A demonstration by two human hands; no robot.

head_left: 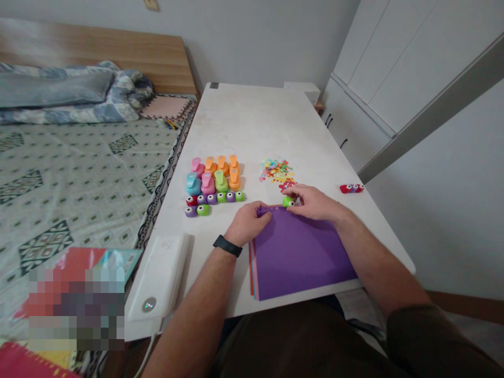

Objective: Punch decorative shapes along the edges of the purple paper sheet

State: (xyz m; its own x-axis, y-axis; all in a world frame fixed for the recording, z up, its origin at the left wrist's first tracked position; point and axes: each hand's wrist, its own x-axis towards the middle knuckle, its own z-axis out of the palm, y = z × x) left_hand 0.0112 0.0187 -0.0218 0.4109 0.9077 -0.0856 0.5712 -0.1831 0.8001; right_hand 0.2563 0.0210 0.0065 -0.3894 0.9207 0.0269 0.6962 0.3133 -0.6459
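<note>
A green mini paper punch sits at the far edge of a purple paper sheet. My right hand is closed around this punch with thumb and fingers. At the sheet's far left corner, my left hand grips the paper, thumb on top; its other fingertips are partly hidden. A few tiny punched holes show along the far edge between my hands. Sheets of other colours peek out beneath the purple one on the left. Just beyond my right hand lies a scatter of small colourful paper cutouts.
Rows of larger lever punches and mini punches stand left of the cutouts. Several red and purple mini punches line up at the right edge. A white device with a cable lies front left on the white table, beside a bed.
</note>
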